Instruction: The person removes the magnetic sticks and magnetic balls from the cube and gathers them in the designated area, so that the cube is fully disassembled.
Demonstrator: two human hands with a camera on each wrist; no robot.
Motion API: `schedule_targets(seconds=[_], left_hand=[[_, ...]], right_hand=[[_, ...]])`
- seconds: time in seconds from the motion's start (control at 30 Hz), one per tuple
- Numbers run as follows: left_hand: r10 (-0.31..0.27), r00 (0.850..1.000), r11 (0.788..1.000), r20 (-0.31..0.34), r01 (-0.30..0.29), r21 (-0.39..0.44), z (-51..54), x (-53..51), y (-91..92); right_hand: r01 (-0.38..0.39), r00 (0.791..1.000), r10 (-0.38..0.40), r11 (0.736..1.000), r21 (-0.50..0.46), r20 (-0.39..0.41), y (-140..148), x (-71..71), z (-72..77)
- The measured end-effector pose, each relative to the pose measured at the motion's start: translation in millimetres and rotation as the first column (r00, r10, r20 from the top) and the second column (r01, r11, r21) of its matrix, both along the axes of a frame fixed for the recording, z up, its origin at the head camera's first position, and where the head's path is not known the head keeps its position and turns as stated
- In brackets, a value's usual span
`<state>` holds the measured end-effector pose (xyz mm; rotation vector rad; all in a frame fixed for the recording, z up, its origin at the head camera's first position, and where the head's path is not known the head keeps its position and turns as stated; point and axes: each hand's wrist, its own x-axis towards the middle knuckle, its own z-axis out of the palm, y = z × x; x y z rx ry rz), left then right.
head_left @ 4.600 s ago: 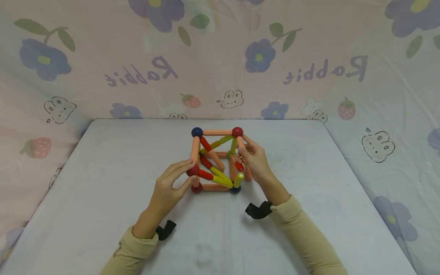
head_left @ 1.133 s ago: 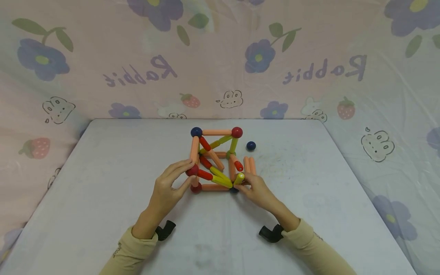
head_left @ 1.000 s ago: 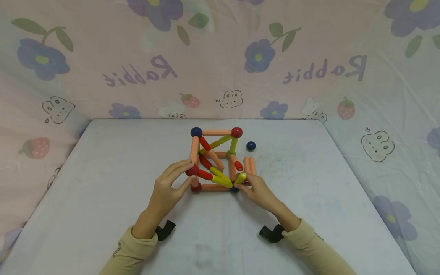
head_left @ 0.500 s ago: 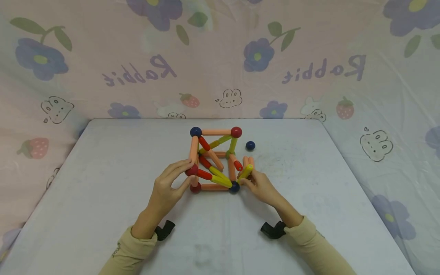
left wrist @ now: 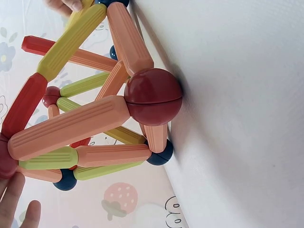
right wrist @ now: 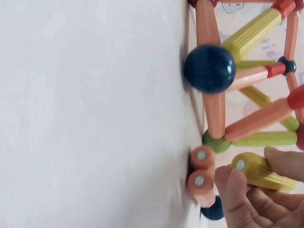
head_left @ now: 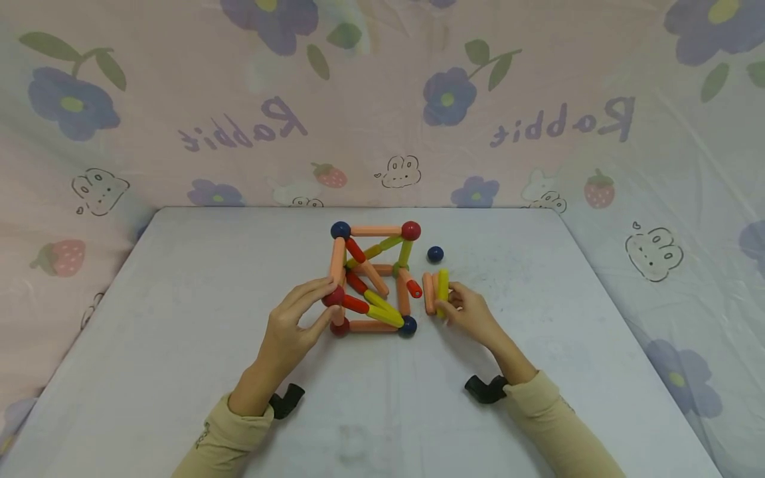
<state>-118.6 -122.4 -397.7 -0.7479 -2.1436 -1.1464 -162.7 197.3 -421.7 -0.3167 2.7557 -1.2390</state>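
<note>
A cube-like frame of magnetic rods and balls stands mid-table in the head view. My left hand (head_left: 293,318) holds the red ball (head_left: 333,296) at its upper front-left corner, where a red-and-yellow diagonal meets it. To the right of the frame, my right hand (head_left: 475,315) pinches a yellow magnetic rod (head_left: 443,292) between thumb and fingers. In the right wrist view that rod (right wrist: 261,172) shows its silver end, apart from the frame's blue corner ball (right wrist: 209,69). Two loose peach rods (head_left: 428,293) lie beside it on the table.
A loose blue ball (head_left: 435,253) sits behind the peach rods, right of the frame. A red-tipped rod (head_left: 414,287) juts up from the green ball (head_left: 401,269), its tip free. The white table (head_left: 179,299) ends at a patterned curtain (head_left: 382,99).
Earlier my right hand was at the back-right peach rod; a loose blue ball and paired peach rods then showed. Since then it has pulled the yellow rod off the front-right blue ball and rightward.
</note>
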Motion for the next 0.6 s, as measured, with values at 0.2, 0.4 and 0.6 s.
schedule_targets(seconds=[0.2,0.4,0.6], left_hand=[[-0.002,1.000,1.000,-0.013,0.002,0.002,0.0,0.1,0.1],[-0.003,1.000,1.000,-0.021,0.004,0.004,-0.4,-0.4,-0.4],[-0.002,1.000,1.000,-0.005,0.002,0.003,-0.6,-0.1,-0.2]], right_hand=[[0.072,0.995,-0.075,0.996,0.055,0.060,11,-10.5,-4.2],[0.121,0.982,-0.127,0.991,0.049,0.140,18,-22.7,-12.4],[0.167,0.960,-0.170,0.985,0.034,0.223,20,-28.6,-14.6]])
